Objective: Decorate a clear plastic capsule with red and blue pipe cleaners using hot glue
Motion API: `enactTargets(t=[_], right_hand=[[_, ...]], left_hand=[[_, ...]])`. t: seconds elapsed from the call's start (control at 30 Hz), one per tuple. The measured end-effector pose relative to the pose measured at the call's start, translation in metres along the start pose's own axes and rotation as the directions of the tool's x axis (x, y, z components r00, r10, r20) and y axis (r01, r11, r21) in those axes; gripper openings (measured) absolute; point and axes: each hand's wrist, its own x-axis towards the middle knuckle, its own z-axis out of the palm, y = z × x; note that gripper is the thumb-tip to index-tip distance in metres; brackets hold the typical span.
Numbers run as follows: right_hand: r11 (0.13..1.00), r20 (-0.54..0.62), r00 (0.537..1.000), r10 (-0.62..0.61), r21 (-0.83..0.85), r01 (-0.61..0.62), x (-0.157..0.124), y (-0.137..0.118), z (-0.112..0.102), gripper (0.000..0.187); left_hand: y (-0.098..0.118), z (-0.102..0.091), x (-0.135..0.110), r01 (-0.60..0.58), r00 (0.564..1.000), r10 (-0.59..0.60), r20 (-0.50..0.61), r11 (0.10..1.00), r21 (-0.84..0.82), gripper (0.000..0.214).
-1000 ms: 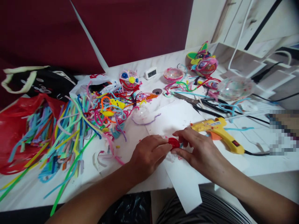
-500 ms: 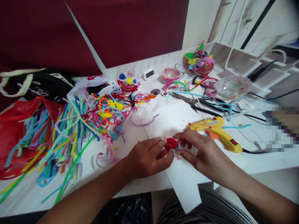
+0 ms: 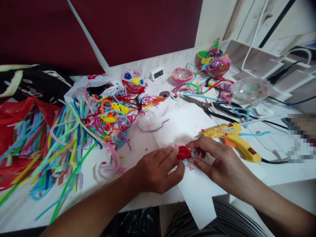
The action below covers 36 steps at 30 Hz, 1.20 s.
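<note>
A small red pipe-cleaner piece [image 3: 183,153] with a bit of light blue at its right end sits between both hands, just above a white paper sheet [image 3: 187,125]. My left hand [image 3: 158,168] pinches its left side with curled fingers. My right hand [image 3: 217,161] pinches its right side with thumb and fingers. A yellow glue gun [image 3: 232,136] lies on the table just behind my right hand.
A heap of coloured pipe cleaners [image 3: 69,138] covers the left half of the white table [image 3: 138,144], partly over a red bag [image 3: 14,131]. Scissors [image 3: 209,108], clear half-spheres [image 3: 249,90], a clock [image 3: 158,74] and pipe-cleaner figures [image 3: 216,64] lie behind.
Both hands have stayed together on the red piece, shifting their grip slightly; the left fingers curl more around it. The camera view has shifted a little.
</note>
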Motion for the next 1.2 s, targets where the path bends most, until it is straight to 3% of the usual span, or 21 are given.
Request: enactTargets(t=[0.13, 0.33, 0.43, 0.5, 0.63, 0.8, 1.0, 1.2], right_hand=[[1.0, -0.001, 1.0, -0.011, -0.017, 0.011, 0.0, -0.001, 0.0, 0.012], [1.0, 0.049, 0.999, 0.024, -0.017, -0.023, 0.002, -0.001, -0.002, 0.01], [0.999, 0.069, 0.997, 0.028, -0.028, -0.026, 0.004, -0.001, -0.004, 0.009], [0.999, 0.085, 0.996, 0.036, -0.035, -0.033, 0.005, -0.002, -0.005, 0.009], [0.998, 0.122, 0.991, 0.06, -0.037, -0.056, 0.009, -0.005, -0.008, 0.008], [0.995, 0.165, 0.982, 0.093, -0.05, -0.086, 0.014, -0.006, -0.011, 0.009], [0.985, 0.213, 0.963, 0.165, -0.084, -0.15, 0.02, -0.007, -0.012, 0.013], [0.98, 0.271, 0.942, 0.197, -0.07, -0.184, 0.027, -0.004, -0.011, 0.012]], left_hand=[[0.001, 0.0, -0.001, 0.009, 1.0, -0.009, 0.019, 1.0, -0.012, 0.013], [-0.001, -0.001, 0.004, 0.077, 0.996, -0.078, -0.035, 0.996, -0.046, 0.012], [-0.003, -0.003, 0.008, 0.129, 0.991, -0.133, -0.017, 0.979, -0.156, 0.013], [-0.006, -0.006, 0.011, 0.224, 0.975, -0.216, 0.057, 0.938, -0.264, 0.015], [-0.012, -0.011, 0.022, 0.476, 0.876, -0.394, 0.278, 0.8, -0.366, 0.01], [-0.021, -0.015, 0.036, 0.652, 0.755, -0.448, 0.479, 0.593, -0.473, 0.015], [-0.024, -0.015, 0.045, 0.771, 0.631, -0.518, 0.578, 0.338, -0.539, 0.021], [-0.025, -0.01, 0.04, 0.79, 0.589, -0.538, 0.603, 0.227, -0.57, 0.02]])
